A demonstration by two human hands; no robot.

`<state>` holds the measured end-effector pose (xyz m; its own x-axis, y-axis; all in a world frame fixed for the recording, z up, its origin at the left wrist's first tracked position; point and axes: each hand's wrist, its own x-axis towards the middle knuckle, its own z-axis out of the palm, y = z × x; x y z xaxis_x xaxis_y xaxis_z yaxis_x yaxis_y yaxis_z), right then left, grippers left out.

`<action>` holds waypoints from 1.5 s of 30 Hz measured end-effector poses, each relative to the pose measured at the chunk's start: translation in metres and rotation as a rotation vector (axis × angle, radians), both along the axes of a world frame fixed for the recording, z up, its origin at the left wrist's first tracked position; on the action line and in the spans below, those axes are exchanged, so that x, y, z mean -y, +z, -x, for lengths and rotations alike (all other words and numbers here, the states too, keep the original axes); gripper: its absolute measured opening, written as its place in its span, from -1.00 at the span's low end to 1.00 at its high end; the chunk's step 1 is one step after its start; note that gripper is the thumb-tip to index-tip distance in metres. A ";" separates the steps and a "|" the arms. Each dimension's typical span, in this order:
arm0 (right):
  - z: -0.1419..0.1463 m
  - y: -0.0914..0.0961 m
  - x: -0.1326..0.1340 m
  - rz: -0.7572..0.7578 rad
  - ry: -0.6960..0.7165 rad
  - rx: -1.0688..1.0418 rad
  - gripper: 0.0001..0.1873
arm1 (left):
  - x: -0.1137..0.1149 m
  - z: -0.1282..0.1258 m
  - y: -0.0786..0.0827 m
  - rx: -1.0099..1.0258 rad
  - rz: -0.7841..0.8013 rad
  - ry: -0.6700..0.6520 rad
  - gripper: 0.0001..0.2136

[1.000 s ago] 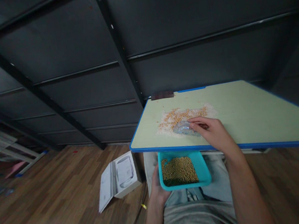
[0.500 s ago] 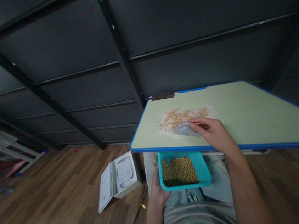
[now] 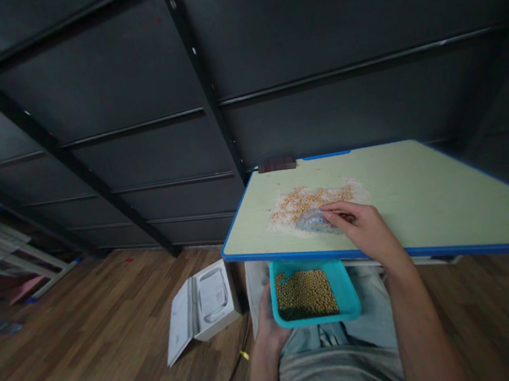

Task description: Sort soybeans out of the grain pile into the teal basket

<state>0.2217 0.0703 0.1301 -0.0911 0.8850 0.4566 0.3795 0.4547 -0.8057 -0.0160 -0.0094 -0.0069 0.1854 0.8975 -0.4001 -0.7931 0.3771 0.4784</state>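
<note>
My right hand is closed in a pinch on the edge of a clear plastic piece, which looks like a bag or shallow dish; I cannot tell which. It lies at the near side of a spread of orange-yellow beans and white grains on the pale green tabletop. Over my lap, my left hand grips the left side of a turquoise plastic basket. Its fingers are partly hidden under the basket. Inside are many tan beans, with a dark green patch along the near edge.
The folding table has a blue rim and stands against a dark panelled wall. An open white box sits on the wooden floor to the left, a dark cable beside it. A shelf rack stands at the far left.
Hardly anything differs. Both hands, the plastic piece and the basket keep their places; the whole view has shifted very slightly.
</note>
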 end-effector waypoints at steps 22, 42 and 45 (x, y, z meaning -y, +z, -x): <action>0.001 0.001 0.001 0.001 0.001 -0.011 -0.77 | 0.001 0.001 -0.002 0.028 -0.004 0.005 -0.77; 0.001 0.001 0.000 -0.010 0.006 -0.009 -0.77 | 0.002 0.000 0.004 -0.025 -0.007 -0.006 -0.76; 0.001 0.001 0.001 -0.016 -0.014 -0.014 -0.76 | 0.002 0.000 0.003 -0.013 -0.018 -0.016 -0.76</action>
<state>0.2206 0.0693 0.1313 -0.0724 0.8787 0.4718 0.3741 0.4625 -0.8038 -0.0160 -0.0112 -0.0042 0.1947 0.9016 -0.3863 -0.7805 0.3809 0.4957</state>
